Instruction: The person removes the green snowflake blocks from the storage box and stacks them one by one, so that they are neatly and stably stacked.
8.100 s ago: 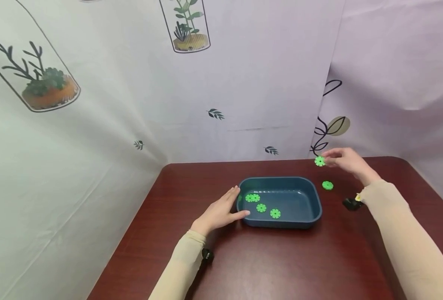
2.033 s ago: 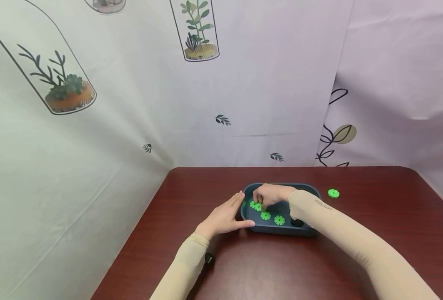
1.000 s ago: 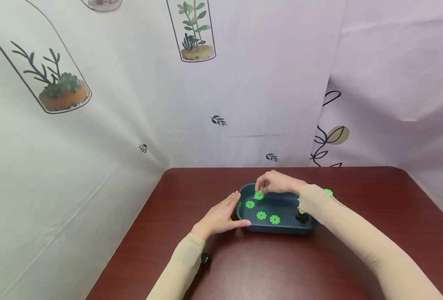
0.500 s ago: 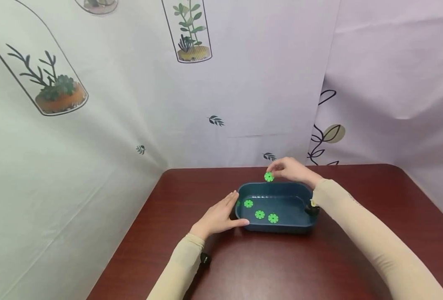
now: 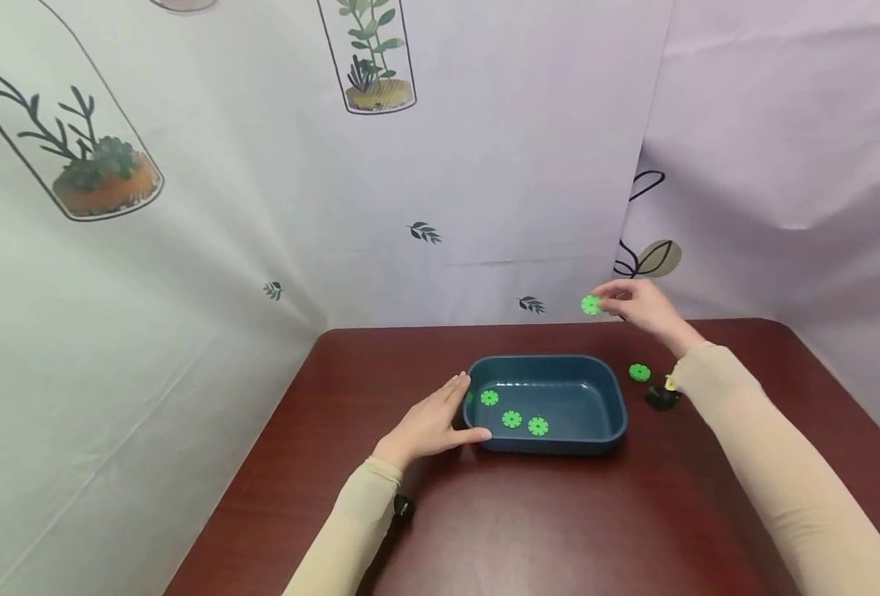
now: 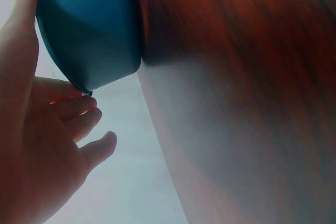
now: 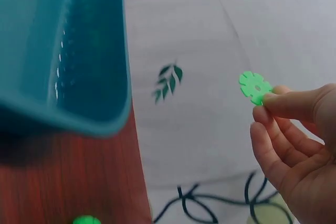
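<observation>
In the head view, my right hand (image 5: 641, 310) pinches a light green notched plastic disc with a centre hole (image 5: 591, 305) between thumb and index finger, raised above the table's back right area. The right wrist view shows the same notched disc (image 7: 255, 87) at the fingertips. A dark blue rectangular basin (image 5: 551, 445) stands on the table, with green discs (image 5: 512, 419) lying on its floor towards the left. My left hand (image 5: 426, 424) rests at the basin's left end, fingers extended along its side and thumb on the near rim. The left wrist view shows those fingers against the basin (image 6: 94, 30).
Right of the basin, another green disc or small stack (image 5: 640, 372) lies on the reddish-brown table (image 5: 559, 513). Patterned cloth (image 5: 521, 165) hangs behind and to the sides of the table. A black wrist device (image 5: 661, 397) shows under the right sleeve.
My right hand has picked a green disc out of the basin, lifted it and carried it right, past the basin's back rim. The left hand stays at the basin's left end.
</observation>
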The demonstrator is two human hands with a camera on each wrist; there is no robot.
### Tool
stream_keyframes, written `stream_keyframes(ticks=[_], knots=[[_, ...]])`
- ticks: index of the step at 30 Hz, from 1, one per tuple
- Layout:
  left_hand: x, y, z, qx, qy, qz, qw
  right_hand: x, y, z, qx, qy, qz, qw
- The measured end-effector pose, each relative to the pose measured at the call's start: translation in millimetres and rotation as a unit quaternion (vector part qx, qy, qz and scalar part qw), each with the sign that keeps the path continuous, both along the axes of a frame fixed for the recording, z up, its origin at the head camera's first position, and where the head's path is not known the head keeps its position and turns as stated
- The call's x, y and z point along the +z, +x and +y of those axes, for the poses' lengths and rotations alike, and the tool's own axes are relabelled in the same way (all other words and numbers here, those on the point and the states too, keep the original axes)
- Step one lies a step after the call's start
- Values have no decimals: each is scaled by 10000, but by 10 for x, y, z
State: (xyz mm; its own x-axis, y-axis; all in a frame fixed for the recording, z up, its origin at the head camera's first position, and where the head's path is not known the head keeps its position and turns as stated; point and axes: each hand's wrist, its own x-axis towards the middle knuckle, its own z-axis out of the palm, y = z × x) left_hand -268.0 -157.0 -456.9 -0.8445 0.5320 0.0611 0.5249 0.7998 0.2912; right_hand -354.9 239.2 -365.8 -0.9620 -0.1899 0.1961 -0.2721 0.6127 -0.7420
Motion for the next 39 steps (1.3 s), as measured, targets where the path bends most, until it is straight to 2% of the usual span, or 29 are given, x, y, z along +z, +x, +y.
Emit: stream_keyframes(ticks=[9,18,29,34,39], knots=[[25,-3,-17,87,42,-103,9999,-113,69,367,-296,-378,-257,9985],[17,-34,-25,74,38,-16,10000,-389,144,556,-622,-715,-890,9915],[-21,-34,2,23,70,-105,9999,-812,237,655,-633,-758,-971,9904],[-21,-28,6,16,66,-113,9999,-927,256,669,-530,-928,-973,9895],[-20,-31,10,23,50,-101,9999,-964,279,678,-422,-927,-1103,9887]])
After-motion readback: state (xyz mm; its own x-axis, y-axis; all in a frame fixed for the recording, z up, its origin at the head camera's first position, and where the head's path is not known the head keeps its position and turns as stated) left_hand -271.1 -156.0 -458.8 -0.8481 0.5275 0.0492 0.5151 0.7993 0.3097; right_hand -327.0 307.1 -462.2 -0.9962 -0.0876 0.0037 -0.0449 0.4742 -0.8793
